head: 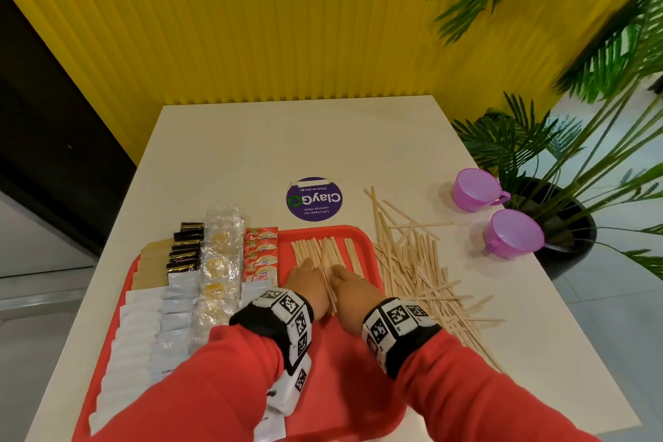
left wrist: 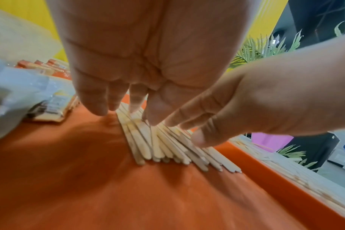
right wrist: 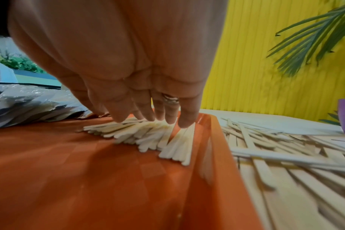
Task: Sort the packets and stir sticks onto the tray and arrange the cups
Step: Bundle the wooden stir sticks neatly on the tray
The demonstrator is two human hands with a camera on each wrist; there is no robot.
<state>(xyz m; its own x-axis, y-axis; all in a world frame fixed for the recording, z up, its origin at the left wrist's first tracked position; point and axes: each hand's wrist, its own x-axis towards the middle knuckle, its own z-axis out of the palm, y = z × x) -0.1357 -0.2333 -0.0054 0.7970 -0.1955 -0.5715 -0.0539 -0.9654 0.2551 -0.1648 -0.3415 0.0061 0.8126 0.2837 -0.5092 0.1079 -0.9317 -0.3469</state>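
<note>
- The left hand (head: 310, 278) and right hand (head: 349, 282) lay flat, fingers straight, pressing the sticks (head: 323, 251) on the tray (head: 362, 237).
- Squaring them would have gone best with both hands nudging inward, lightly.
- Right of the right hand, loose sticks (head: 416, 269) littered the worktop (head: 251, 140); beyond, two cups (head: 513, 233).
- Left of the left hand, packets (head: 179, 283) crowded the tray.

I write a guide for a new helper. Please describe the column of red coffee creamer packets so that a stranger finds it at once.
Start at the red tray on the white table. Its left half holds columns of packets; the red coffee creamer packets form the rightmost column, beside the stir sticks on the tray. Only these are red and white with "Coffee" printed on them; the neighbouring column is clear plastic.
</note>
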